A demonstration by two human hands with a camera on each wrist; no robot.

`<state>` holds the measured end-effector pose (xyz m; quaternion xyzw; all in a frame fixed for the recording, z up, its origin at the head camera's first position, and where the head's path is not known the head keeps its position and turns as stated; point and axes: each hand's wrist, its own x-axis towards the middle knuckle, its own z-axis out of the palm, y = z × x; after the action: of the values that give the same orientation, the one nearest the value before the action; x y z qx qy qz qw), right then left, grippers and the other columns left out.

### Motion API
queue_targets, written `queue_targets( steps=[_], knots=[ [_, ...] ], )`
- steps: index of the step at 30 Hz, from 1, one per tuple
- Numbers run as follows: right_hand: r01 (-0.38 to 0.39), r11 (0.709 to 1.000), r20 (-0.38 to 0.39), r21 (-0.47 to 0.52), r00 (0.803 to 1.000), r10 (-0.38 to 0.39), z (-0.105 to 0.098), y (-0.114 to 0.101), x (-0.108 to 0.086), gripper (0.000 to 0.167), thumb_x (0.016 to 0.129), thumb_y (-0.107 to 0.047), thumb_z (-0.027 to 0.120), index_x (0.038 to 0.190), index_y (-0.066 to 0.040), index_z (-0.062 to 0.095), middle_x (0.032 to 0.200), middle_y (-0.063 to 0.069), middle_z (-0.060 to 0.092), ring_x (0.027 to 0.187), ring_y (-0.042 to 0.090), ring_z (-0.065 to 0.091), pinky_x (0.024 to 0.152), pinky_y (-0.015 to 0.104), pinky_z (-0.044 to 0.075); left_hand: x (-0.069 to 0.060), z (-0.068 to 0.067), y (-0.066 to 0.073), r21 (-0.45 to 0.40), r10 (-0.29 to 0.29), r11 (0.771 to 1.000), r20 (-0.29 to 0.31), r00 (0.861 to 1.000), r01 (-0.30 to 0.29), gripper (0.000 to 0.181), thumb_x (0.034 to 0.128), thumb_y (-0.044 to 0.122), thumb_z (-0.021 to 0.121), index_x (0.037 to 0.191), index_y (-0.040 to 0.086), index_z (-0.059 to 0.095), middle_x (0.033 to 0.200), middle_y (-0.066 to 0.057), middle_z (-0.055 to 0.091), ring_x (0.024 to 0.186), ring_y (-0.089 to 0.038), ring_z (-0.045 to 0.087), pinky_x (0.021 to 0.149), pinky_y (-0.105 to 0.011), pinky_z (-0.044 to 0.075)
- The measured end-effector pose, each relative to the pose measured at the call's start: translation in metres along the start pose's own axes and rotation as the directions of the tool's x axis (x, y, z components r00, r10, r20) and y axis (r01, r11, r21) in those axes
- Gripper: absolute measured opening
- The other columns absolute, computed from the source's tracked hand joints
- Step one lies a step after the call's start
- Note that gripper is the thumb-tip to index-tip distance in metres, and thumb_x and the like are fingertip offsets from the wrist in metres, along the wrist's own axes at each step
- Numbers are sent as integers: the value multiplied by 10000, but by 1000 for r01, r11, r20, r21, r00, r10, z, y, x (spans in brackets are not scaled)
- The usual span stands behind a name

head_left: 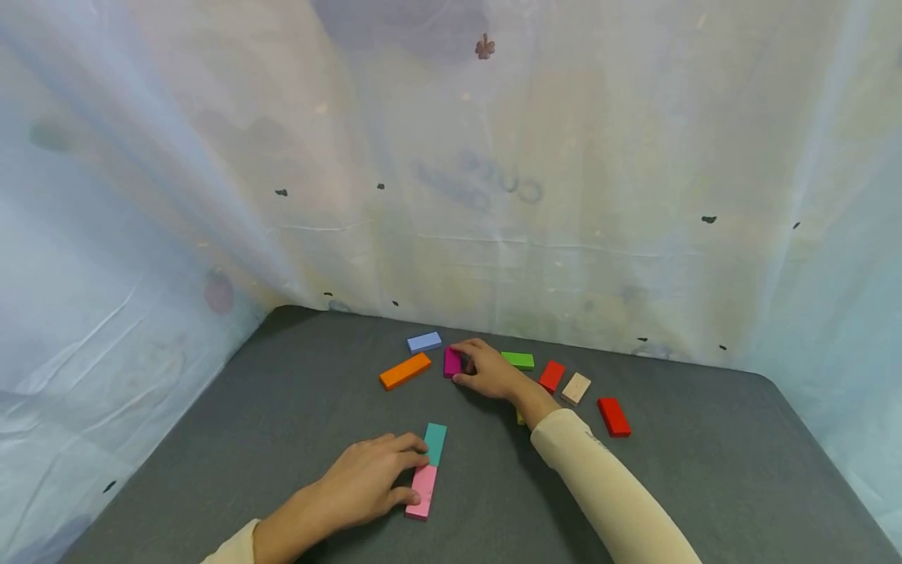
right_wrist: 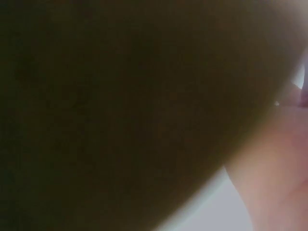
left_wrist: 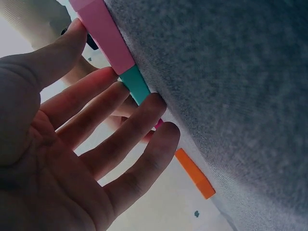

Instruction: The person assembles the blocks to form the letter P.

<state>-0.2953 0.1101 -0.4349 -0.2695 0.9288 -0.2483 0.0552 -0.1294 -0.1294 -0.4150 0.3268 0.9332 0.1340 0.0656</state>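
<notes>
- Head view, step in hand (my read): fetching another piece. R hand (head_left: 488, 371) is at the magenta block (head_left: 452, 363), L hand (head_left: 369, 476) minds the pink block (head_left: 423, 492) + teal block (head_left: 435, 443).
- Next move prob. calls for: firm pinch, lift w/o bumping neighbors, bring toward the person, set in line w/ teal block's far end, assuming the row is to grow. L hand should keep the row from skewing.
- R hand: thumb + fingers curled round magenta block, pinching it. Lifted or on table, can't tell. R wrist view no help, mostly dark blur.
- L hand: fingers extended + spread, thumb well apart, no clamp. Thumb at pink block's side, fingertips by the seam; exact contact unclear.
- Magenta block: small, flat-ish, rectangular, deep pink-purple, partly hidden by fingers. Loc: far part of gray tabletop (head_left: 296, 415), btwn orange block (head_left: 405, 371) and green block (head_left: 518, 361), near blue block (head_left: 424, 342). L wrist view: only a sliver.
- Pink + teal: plain bars, end to end, touching, approx. straight; pink nearer the person.
- Others, R side: two red blocks (head_left: 615, 417), bare-wood block (head_left: 576, 388); yellowish block (head_left: 521, 418) mostly hidden by R arm.
</notes>
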Motion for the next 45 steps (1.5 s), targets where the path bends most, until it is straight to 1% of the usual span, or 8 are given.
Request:
queue_targets(
  steps=[8, 13, 16, 22, 24, 35, 39, 45],
  knots=[
    [-40, 999, 5, -1, 999, 40, 2, 1, 2, 620, 932, -343, 698, 1471, -137, 474, 1424, 95, 486, 888, 121, 533, 837, 300, 477, -1, 2, 0, -5, -3, 1000, -9, 1000, 3, 450, 862, 444, 743, 1246, 213, 700, 1290, 117, 605, 1113, -148, 611, 891, -421, 564],
    [-53, 999, 5, 0, 999, 53, 4, 2, 4, 674, 931, -387, 690, 1494, -116, 440, 1447, 112, 471, 915, 138, 536, 876, 332, 484, -1, 1, -1, -1, 5, 1000, -15, 1000, -5, 443, 861, 439, 745, 1242, 215, 705, 1285, 116, 609, 1102, -140, 611, 885, -412, 565],
    [-62, 998, 5, 8, 998, 62, 5, 2, 4, 674, 931, -396, 688, 1491, -110, 443, 1454, 122, 462, 928, 150, 537, 898, 346, 485, -1, 0, -1, 1, 12, 1000, -16, 1000, -12, 441, 861, 439, 746, 1239, 214, 709, 1280, 116, 609, 1098, -139, 611, 879, -408, 567],
    [-84, 996, 6, 36, 996, 84, 6, 0, 3, 636, 919, -394, 705, 1454, -131, 483, 1359, 98, 481, 891, 130, 520, 836, 305, 465, 0, 0, -1, -5, 7, 1000, 4, 1000, -7, 448, 866, 448, 737, 1252, 222, 702, 1293, 111, 603, 1126, -149, 607, 893, -425, 564],
    [-90, 995, 6, 44, 996, 90, 6, 0, 4, 635, 916, -394, 710, 1450, -131, 488, 1345, 96, 480, 890, 131, 518, 833, 303, 464, 0, 0, -1, -6, 4, 1000, 5, 1000, -4, 449, 866, 451, 736, 1253, 227, 700, 1297, 112, 601, 1132, -151, 607, 893, -428, 563],
    [-88, 996, 4, 29, 996, 87, 6, -1, 3, 693, 904, -417, 719, 1474, -118, 463, 1400, 119, 473, 934, 151, 529, 883, 338, 478, 1, -2, -1, 2, 10, 1000, 13, 1000, -10, 446, 875, 455, 723, 1259, 229, 697, 1316, 107, 595, 1111, -147, 610, 881, -416, 564],
    [-64, 998, -18, -10, 998, 63, 6, -1, 1, 686, 899, -449, 715, 1464, -141, 478, 1404, 92, 483, 965, 161, 536, 911, 355, 496, 1, -2, -1, 1, 12, 1000, 11, 1000, -12, 442, 877, 453, 723, 1256, 228, 699, 1313, 105, 597, 1107, -145, 610, 881, -413, 563],
    [-44, 998, -86, -38, 995, 41, 5, -3, -3, 685, 893, -471, 712, 1455, -147, 494, 1406, 81, 499, 982, 170, 569, 923, 377, 526, 0, -2, -1, 9, 13, 1000, 10, 1000, -13, 442, 877, 451, 723, 1259, 230, 697, 1314, 101, 599, 1106, -147, 611, 882, -417, 562]
  ],
)
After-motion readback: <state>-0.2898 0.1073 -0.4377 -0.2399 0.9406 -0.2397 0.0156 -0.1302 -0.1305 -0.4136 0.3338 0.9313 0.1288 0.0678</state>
